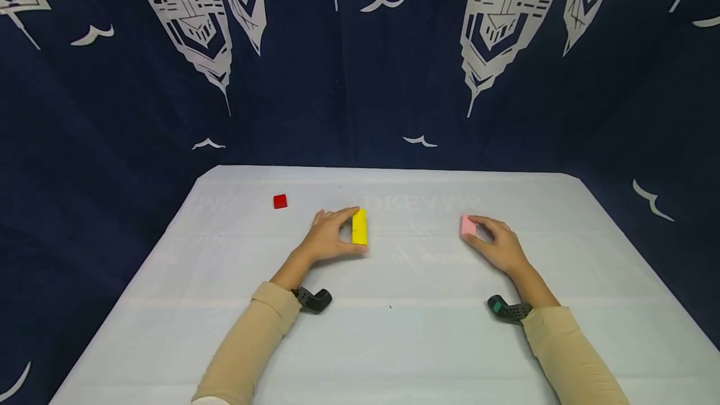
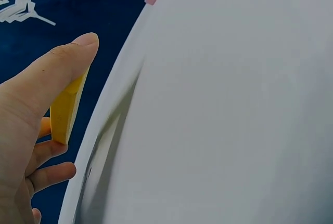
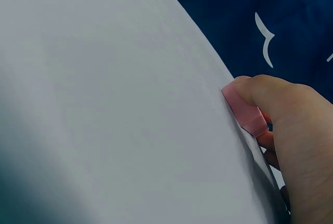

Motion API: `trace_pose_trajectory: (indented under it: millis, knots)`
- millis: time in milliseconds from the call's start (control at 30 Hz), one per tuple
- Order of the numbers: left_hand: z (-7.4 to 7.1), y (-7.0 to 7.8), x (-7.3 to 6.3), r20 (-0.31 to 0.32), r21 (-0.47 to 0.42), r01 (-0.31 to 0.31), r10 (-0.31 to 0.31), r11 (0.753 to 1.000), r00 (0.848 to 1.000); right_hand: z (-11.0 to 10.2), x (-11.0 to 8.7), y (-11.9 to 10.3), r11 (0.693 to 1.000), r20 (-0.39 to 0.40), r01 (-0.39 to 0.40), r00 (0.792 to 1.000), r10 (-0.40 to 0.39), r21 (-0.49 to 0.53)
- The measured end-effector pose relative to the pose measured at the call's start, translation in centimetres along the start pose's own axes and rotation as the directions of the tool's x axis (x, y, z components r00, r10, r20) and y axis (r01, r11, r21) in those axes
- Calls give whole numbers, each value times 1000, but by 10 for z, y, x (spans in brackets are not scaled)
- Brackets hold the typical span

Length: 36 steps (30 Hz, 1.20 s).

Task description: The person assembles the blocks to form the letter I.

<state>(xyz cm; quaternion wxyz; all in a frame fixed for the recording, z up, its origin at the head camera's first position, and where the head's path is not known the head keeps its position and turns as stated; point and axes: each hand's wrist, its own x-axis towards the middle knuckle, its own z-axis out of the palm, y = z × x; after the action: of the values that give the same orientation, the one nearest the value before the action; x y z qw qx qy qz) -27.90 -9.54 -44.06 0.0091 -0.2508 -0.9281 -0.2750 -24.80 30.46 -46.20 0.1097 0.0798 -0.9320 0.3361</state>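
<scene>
Your tan sleeves nearest head camera, black wrist cameras just beyond. Your left hand pinches yellow block by its near and far ends, around middle of white table; cannot tell whether block touches surface. Your right hand pinches pink block between thumb and fingers, well apart, farther right. Red block on table, beyond left hand and leftward.

Had a cube back left on the table, a bar to its right in the left hand, a block farther right in the right hand, a cloth behind.
</scene>
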Motion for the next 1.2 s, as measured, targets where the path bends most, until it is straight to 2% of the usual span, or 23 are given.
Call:
trace_pose_trajectory:
  millis: [433, 1000, 1200]
  knots:
    - [7, 15, 7, 6, 44, -19, 18, 999, 1000, -1, 0, 4, 1000, -2, 7, 1000, -7, -19]
    - [19, 26, 9, 21, 88, -57, 55, 995, 998, 0, -1, 2, 1000, 6, -5, 1000, 5, -4]
    - [23, 29, 9, 3, 103, -70, 70, 992, 998, -1, -1, 1, 1000, 5, 0, 1000, 0, -5]
